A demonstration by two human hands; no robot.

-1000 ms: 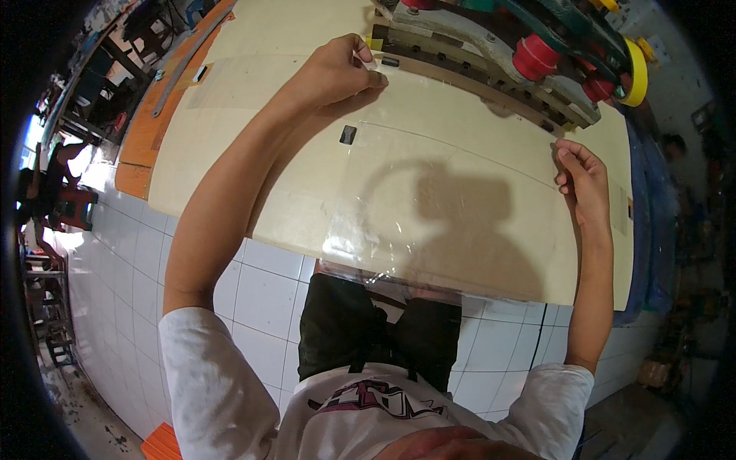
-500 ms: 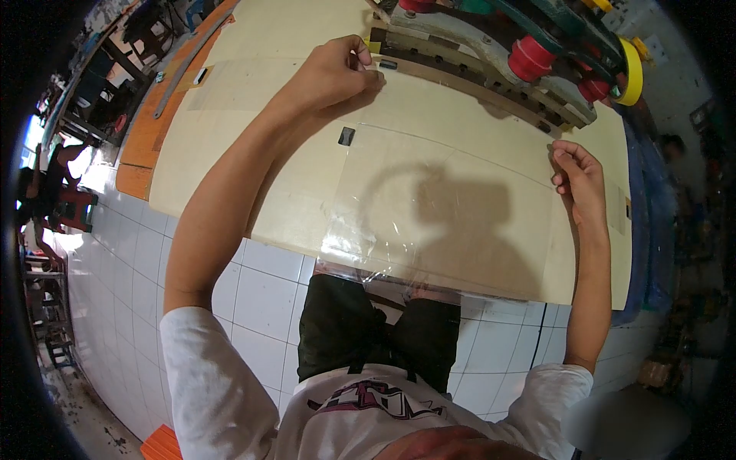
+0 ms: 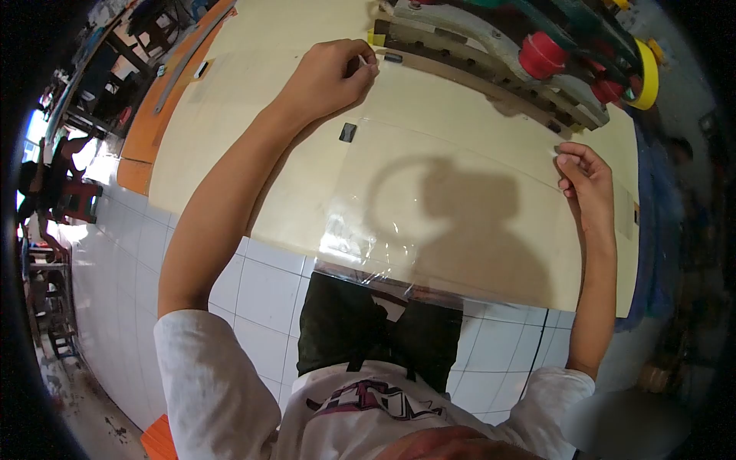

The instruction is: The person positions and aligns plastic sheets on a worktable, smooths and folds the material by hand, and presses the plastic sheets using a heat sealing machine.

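My left hand is closed in a pinch over the cream board, just left of the machine's long metal bar. Whatever lies between its fingertips is hidden. My right hand also pinches, near the bar's right end; a small whitish bit shows at its fingertips, too small to name. Between my arms a clear plastic sheet lies on the board, glossy and wrinkled towards me, its near edge at the board's front. A small black block sits by the sheet's far left corner.
A green machine with red knobs, a slotted metal bar and a yellow ring stands at the far right. Another dark piece lies by the bar. A metal ruler rests on the orange wooden surface at left.
The view has shifted slightly, so the machine appears further right. My left hand has moved a little left relative to the bar. Both hands stay pinched, and the plastic sheet lies much as before.
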